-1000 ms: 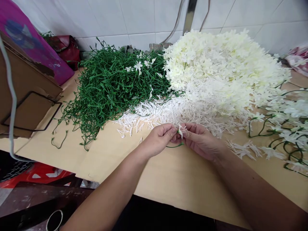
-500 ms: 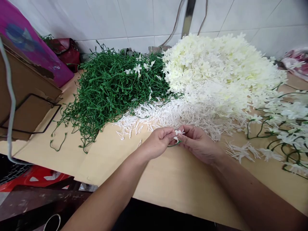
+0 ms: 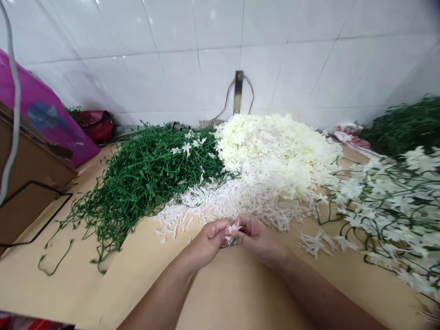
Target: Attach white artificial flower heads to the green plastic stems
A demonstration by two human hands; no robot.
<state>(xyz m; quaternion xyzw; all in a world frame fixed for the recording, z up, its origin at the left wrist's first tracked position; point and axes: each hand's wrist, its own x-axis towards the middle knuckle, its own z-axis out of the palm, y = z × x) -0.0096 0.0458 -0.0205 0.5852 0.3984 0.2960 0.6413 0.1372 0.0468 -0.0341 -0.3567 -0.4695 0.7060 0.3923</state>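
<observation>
Between my two hands is a small white artificial flower (image 3: 233, 228) with a bit of green stem showing beneath it. My left hand (image 3: 208, 243) pinches it from the left, thumb against the fingers. From the other side my right hand (image 3: 259, 238) is closed on it too, thumb and fingertips at the petals. Just beyond the hands lies a spread of thin white sticks (image 3: 227, 199), probably flower centres. Behind them rises a heap of pale cream petals (image 3: 278, 142). To the left is a big tangle of green plastic stems (image 3: 147, 165).
Finished-looking white flowers on green stems (image 3: 388, 206) spread along the right, with dark greenery (image 3: 409, 123) behind. At left stand a cardboard box (image 3: 30, 160), a magenta bag (image 3: 62, 123) and a thin black wire frame (image 3: 65, 201). A tiled wall (image 3: 178, 73) backs the table.
My view has tilted up and shifted right, showing more wall and the greenery at right. Both hands keep their hold on the flower with little visible change.
</observation>
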